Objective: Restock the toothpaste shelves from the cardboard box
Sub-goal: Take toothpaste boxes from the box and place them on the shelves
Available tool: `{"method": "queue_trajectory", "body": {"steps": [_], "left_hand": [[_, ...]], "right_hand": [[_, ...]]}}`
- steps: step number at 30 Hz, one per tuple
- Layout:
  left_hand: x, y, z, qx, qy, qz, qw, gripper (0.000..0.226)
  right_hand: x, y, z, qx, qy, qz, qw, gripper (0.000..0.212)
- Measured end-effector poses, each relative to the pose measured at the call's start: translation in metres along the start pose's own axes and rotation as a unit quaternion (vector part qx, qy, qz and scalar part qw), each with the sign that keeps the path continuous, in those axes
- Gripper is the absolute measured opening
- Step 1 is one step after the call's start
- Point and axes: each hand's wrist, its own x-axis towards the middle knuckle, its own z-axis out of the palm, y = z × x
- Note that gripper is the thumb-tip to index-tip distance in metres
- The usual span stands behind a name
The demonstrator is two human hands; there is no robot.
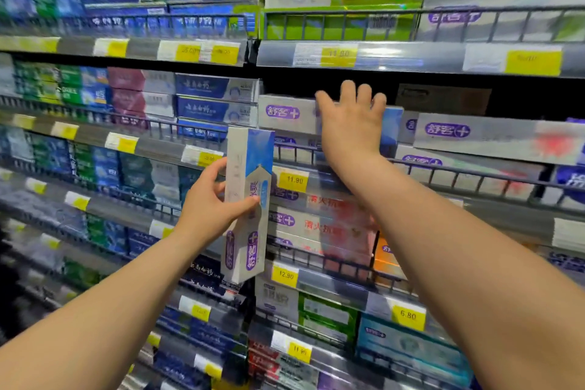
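- Toothpaste carton (248, 203) stood on end in the head view, long axis near vertical, gripped around its middle by the left hand (210, 199), thumb on the near face and fingers wrapped behind.
- Right hand (351, 123) was up and to the right of that carton, fingers spread and palm pressed flat against a blue-ended carton (392, 127) lying on the stacked row (286, 114) behind the wire rail (443, 172); it pressed rather than gripped.
- Judged from this, the held carton must turn from upright to level, long axis along the shelf, and travel up and right toward the right hand's spot.
- Left hand was the nearer one to the held carton; the right was nearer the shelf slot.
- Cardboard box was not in view.
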Motion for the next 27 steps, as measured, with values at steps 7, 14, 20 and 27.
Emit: {"method": "queue_trajectory", "body": {"steps": [7, 14, 20, 27], "left_hand": [[0.018, -0.012, -0.011, -0.001, -0.024, 0.006, 1.000, 0.063], [0.026, -0.013, -0.015, -0.020, -0.041, 0.021, 0.999, 0.065], [0.026, -0.011, -0.017, -0.037, -0.054, 0.043, 0.997, 0.068], [0.030, 0.028, 0.001, 0.103, -0.023, 0.185, 0.977, 0.077]], "right_hand": [[-0.033, -0.012, 0.032, -0.011, -0.057, 0.020, 0.998, 0.053], [-0.013, -0.017, 0.032, -0.001, -0.149, 0.046, 0.988, 0.052], [0.005, -0.019, 0.038, 0.036, -0.205, 0.081, 0.975, 0.060], [-0.045, 0.013, 0.039, 0.069, 0.065, 0.064, 0.993, 0.037]]}}
